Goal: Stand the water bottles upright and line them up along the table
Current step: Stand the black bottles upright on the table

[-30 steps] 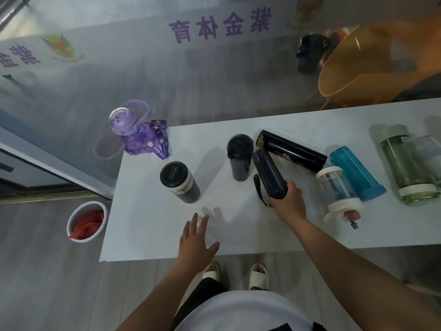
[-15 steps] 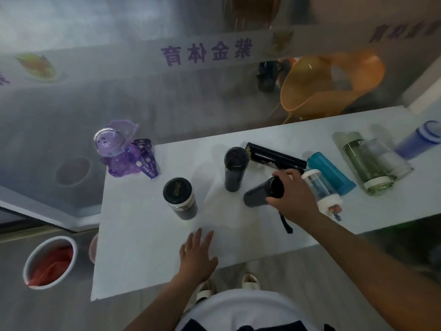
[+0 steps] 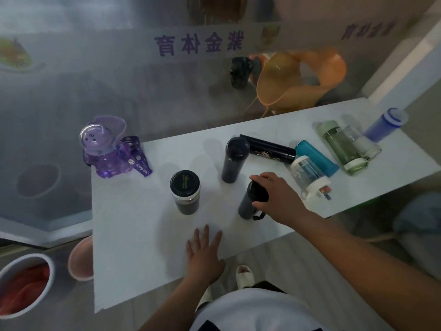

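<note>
The right hand (image 3: 274,197) hides the cap of the slim dark flask with a wrist strap (image 3: 249,204), fingers clamped over its top at frame centre; half a second ago this flask lay tilted, now it stands nearly upright on the white table (image 3: 133,247). The left hand (image 3: 205,256) rests flat below, fingers spread, gripping nothing.

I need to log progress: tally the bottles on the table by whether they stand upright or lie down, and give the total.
Upright: 4, counting the dark flask gripped by the right hand
Lying down: 6
Total: 10
</note>
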The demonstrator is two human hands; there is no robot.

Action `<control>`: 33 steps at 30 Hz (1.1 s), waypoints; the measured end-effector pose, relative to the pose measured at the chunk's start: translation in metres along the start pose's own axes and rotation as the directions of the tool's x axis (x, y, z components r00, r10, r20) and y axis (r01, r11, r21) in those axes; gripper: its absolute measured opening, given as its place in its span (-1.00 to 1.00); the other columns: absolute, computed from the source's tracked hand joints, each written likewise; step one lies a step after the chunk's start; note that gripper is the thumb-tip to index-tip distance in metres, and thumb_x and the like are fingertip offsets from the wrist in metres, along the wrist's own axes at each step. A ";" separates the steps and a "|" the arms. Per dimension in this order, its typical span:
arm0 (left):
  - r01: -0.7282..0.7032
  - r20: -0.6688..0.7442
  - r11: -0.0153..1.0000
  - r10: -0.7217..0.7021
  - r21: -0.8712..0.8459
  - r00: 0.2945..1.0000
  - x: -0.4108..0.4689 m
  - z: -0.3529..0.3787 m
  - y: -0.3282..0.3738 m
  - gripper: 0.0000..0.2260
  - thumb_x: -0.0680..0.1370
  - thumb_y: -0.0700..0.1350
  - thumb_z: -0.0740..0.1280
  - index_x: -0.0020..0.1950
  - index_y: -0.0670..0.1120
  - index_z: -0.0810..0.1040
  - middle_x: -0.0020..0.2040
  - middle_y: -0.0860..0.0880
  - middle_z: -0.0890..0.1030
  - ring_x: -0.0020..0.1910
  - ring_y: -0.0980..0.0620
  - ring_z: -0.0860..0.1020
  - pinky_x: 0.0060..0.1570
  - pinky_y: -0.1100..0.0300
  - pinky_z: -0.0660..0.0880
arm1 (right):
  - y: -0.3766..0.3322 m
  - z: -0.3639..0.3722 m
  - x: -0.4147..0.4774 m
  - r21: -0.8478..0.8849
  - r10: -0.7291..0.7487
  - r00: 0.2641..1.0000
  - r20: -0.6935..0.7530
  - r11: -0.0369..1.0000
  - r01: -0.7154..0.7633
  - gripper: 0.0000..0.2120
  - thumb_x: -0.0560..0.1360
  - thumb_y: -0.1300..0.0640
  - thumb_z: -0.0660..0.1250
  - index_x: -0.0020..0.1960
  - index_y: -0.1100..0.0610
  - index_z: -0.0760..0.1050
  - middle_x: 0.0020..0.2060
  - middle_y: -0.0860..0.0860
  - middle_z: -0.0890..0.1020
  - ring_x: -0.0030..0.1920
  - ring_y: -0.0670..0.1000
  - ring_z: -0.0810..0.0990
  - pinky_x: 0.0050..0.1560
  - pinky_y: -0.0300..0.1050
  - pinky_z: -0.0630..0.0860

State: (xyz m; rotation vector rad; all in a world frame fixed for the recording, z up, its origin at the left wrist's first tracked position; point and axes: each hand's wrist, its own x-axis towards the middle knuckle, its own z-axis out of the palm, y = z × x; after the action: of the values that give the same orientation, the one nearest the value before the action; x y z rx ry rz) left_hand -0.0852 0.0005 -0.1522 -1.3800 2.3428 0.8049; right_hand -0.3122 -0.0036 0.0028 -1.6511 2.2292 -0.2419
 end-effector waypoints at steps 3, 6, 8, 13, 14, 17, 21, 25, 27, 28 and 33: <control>-0.019 -0.003 1.000 0.019 -0.006 1.000 -0.001 0.000 -0.003 -0.29 0.56 0.12 0.23 0.58 0.21 -0.13 0.59 -0.03 -0.30 0.54 -0.17 -0.35 0.51 -0.18 -0.23 | -0.004 0.002 -0.004 0.019 0.015 1.000 -0.005 1.000 -0.015 -0.34 0.42 -0.01 0.39 0.46 -0.09 0.24 0.39 -0.02 0.33 0.26 0.06 0.38 0.25 -0.02 0.43; -0.017 -0.002 1.000 0.017 -0.022 1.000 -0.002 -0.002 -0.004 -0.31 0.55 0.13 0.24 0.58 0.20 -0.07 0.60 -0.02 -0.25 0.56 -0.15 -0.30 0.52 -0.16 -0.20 | -0.004 0.001 -0.008 0.046 0.023 0.999 0.023 0.999 -0.024 -0.27 0.42 -0.05 0.41 0.50 -0.13 0.14 0.47 -0.02 0.24 0.35 0.10 0.34 0.34 0.07 0.38; 0.011 0.017 0.998 -0.010 -0.055 1.000 -0.002 -0.006 -0.001 -0.33 0.54 0.14 0.25 0.58 0.19 0.00 0.61 0.00 -0.19 0.57 -0.13 -0.23 0.52 -0.14 -0.16 | -0.002 0.000 -0.013 0.120 0.034 0.998 0.060 0.992 -0.041 -0.22 0.43 -0.10 0.41 0.51 -0.18 0.06 0.53 -0.02 0.14 0.45 0.11 0.24 0.41 0.16 0.30; 0.067 0.047 0.986 -0.061 -0.155 0.997 -0.007 -0.020 0.012 -0.37 0.52 0.19 0.26 0.55 0.21 0.11 0.61 0.01 0.02 0.58 -0.14 -0.03 0.52 -0.15 -0.06 | 0.007 0.004 -0.032 0.287 0.084 0.996 0.015 0.954 -0.085 -0.21 0.44 -0.20 0.37 0.51 -0.22 -0.02 0.56 -0.06 0.02 0.54 0.05 0.07 0.49 0.13 0.14; 0.068 0.035 0.985 -0.063 -0.160 0.997 -0.009 -0.024 0.016 -0.37 0.51 0.19 0.26 0.55 0.21 0.12 0.61 0.02 0.05 0.58 -0.14 -0.01 0.51 -0.15 -0.06 | 0.010 0.005 -0.037 0.313 0.098 0.995 -0.005 0.945 -0.092 -0.21 0.44 -0.22 0.35 0.52 -0.21 -0.02 0.56 -0.06 0.03 0.54 0.03 0.05 0.49 0.13 0.12; 0.059 -0.012 0.981 -0.062 -0.187 0.998 -0.017 -0.033 0.033 -0.38 0.52 0.20 0.26 0.54 0.22 0.13 0.59 0.04 0.12 0.57 -0.12 0.04 0.51 -0.17 -0.05 | 0.025 0.007 -0.052 0.350 0.151 0.988 -0.009 0.926 -0.138 -0.20 0.44 -0.27 0.32 0.53 -0.18 -0.02 0.57 -0.08 0.03 0.55 0.00 0.00 0.50 0.17 0.09; 0.009 -0.044 0.983 -0.017 -0.183 0.999 -0.026 -0.033 0.076 -0.40 0.53 0.19 0.24 0.55 0.20 0.13 0.59 0.06 0.13 0.57 -0.08 0.06 0.51 -0.16 -0.04 | 0.063 0.006 -0.071 0.322 0.206 0.974 0.092 0.920 -0.225 -0.22 0.43 -0.30 0.30 0.53 -0.14 0.03 0.57 -0.05 0.04 0.54 0.03 0.05 0.50 0.16 0.11; -0.046 -0.050 0.987 0.039 -0.154 0.998 -0.036 -0.014 0.137 -0.40 0.53 0.12 0.25 0.55 0.19 0.12 0.60 0.04 0.09 0.57 -0.09 0.02 0.52 -0.15 -0.05 | 0.112 -0.003 -0.099 0.340 0.249 0.963 0.099 0.901 -0.268 -0.24 0.42 -0.33 0.29 0.51 -0.14 0.10 0.56 -0.03 0.10 0.53 0.06 0.12 0.47 0.12 0.15; -0.068 -0.048 0.989 0.063 -0.129 0.997 -0.040 -0.004 0.168 -0.37 0.53 0.10 0.26 0.55 0.20 0.09 0.61 0.04 0.05 0.58 -0.10 -0.01 0.52 -0.15 -0.06 | 0.138 -0.009 -0.119 0.359 0.273 0.958 0.086 0.889 -0.285 -0.25 0.43 -0.30 0.31 0.51 -0.10 0.13 0.55 -0.01 0.12 0.52 0.06 0.13 0.46 0.08 0.17; -0.080 -0.049 0.991 0.075 -0.110 0.996 -0.042 0.001 0.183 -0.36 0.52 0.11 0.26 0.56 0.20 0.07 0.61 0.04 0.04 0.58 -0.10 -0.02 0.52 -0.15 -0.07 | 0.153 -0.012 -0.130 0.378 0.284 0.955 0.084 0.878 -0.294 -0.25 0.43 -0.28 0.32 0.51 -0.09 0.15 0.55 0.00 0.14 0.52 0.05 0.13 0.47 0.06 0.17; -0.109 -0.073 0.991 0.104 -0.075 0.992 -0.032 0.023 0.247 -0.31 0.52 0.16 0.27 0.56 0.20 -0.03 0.61 0.06 0.02 0.58 -0.09 -0.06 0.52 -0.18 -0.08 | 0.216 -0.021 -0.171 0.472 0.317 0.946 0.073 0.824 -0.312 -0.24 0.39 -0.24 0.39 0.49 -0.03 0.22 0.48 -0.03 0.28 0.45 0.01 0.27 0.40 -0.03 0.27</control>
State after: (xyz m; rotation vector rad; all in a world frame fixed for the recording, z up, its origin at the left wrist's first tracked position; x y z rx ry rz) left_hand -0.2852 0.1307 -0.0767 -1.3430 2.4805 0.9032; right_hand -0.4686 0.2236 -0.0214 -1.0059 2.1722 -0.6534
